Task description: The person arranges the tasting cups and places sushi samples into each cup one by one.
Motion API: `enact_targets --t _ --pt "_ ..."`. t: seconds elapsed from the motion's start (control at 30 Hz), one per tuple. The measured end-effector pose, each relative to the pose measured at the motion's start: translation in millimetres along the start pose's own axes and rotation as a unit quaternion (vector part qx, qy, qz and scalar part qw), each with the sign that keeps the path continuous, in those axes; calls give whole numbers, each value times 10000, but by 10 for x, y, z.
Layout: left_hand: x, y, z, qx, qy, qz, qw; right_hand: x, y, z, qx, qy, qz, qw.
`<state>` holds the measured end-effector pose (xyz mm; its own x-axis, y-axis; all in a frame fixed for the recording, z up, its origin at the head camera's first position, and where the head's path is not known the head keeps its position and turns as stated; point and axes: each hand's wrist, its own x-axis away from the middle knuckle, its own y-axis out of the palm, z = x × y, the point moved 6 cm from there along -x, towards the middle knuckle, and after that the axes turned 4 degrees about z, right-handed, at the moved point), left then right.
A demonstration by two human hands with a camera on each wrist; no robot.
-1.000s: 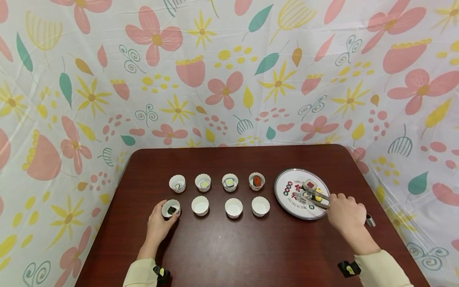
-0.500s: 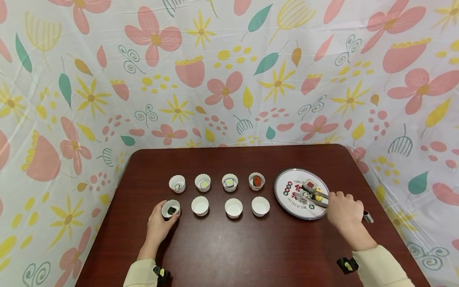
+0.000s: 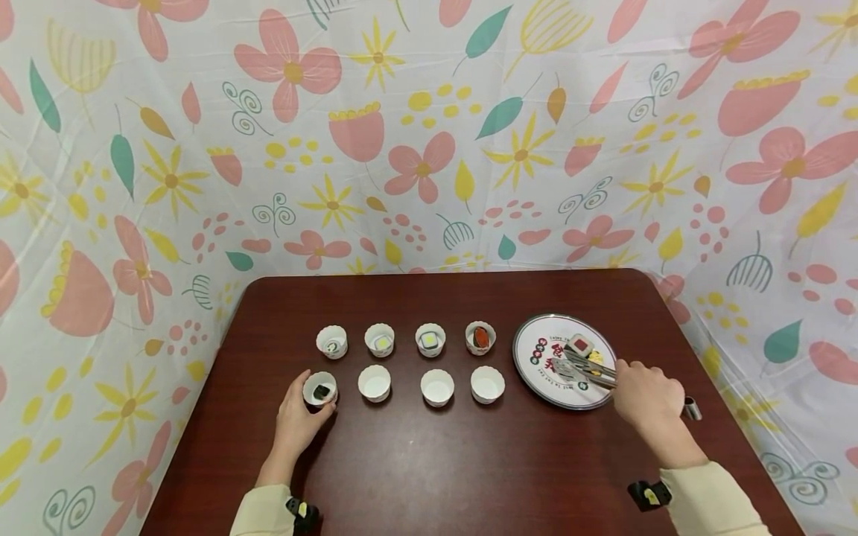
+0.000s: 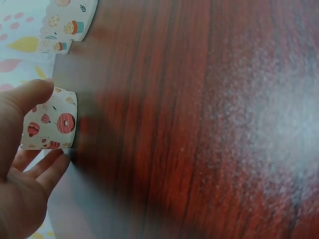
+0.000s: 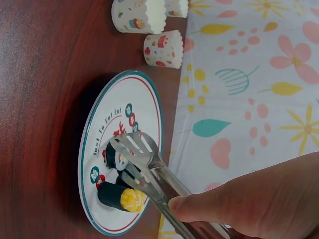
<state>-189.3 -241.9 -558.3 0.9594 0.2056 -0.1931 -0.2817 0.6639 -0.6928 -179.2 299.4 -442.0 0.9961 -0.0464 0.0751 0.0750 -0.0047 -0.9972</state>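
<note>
In the head view my left hand (image 3: 299, 420) grips a small white paper baking cup (image 3: 310, 402) with a dark sushi piece (image 3: 322, 391) in it, thumb and fingers on opposite sides. The left wrist view shows this cup's printed wall (image 4: 50, 124) between thumb and fingers. My right hand (image 3: 646, 398) holds metal tongs (image 5: 162, 181) over a round plate (image 3: 536, 387). Their slotted ends reach around a seaweed-wrapped sushi roll (image 5: 110, 155), partly hidden behind them. Beside it lies a yellow-topped sushi piece (image 5: 119, 196). A roll with a red centre (image 3: 579, 345) lies farther back on the plate.
In the back row, several paper cups (image 3: 331, 351) hold sushi pieces, one of them orange-red (image 3: 480, 338). Three cups in the front row (image 3: 374, 394) have nothing in them. A floral cloth (image 3: 429, 149) hangs behind the brown table (image 3: 402, 461).
The arms of the tongs have come closer together over the plate, and my right hand has shifted slightly. My left hand stays on its cup.
</note>
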Motion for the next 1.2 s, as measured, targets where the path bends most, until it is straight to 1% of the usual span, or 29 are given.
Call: enact_targets --t 0.07,0.2,0.3,0.4,0.57,0.7,0.83,0.97,1.1,1.2 --pt "5 -12 2 4 29 -18 10000 12 0 8 -8 -48 104 9999" --pt "-1 -69 36 27 174 90 9998 37 14 32 -18 -89 231 9997" --pt "-18 -123 74 -15 265 169 9995 52 39 52 -41 -82 254 9996" --pt "-40 -169 121 -89 274 155 9995 61 67 68 -41 -77 264 9996" --pt "-74 -227 262 -53 323 92 9994 62 88 72 -35 -114 352 9993" --pt "-99 -239 382 10 409 6 9992 70 87 58 -81 -138 442 9989" --pt "-114 -201 483 66 586 -85 9982 76 88 61 -140 -114 483 9987" --pt "-112 -144 607 195 909 -88 9956 78 99 90 -229 -84 474 9986" --pt "-102 -51 731 265 1270 -59 9915 77 120 126 -334 -56 468 9983" --pt "-92 46 801 351 1448 -124 9888 77 129 144 -404 -43 513 9979"
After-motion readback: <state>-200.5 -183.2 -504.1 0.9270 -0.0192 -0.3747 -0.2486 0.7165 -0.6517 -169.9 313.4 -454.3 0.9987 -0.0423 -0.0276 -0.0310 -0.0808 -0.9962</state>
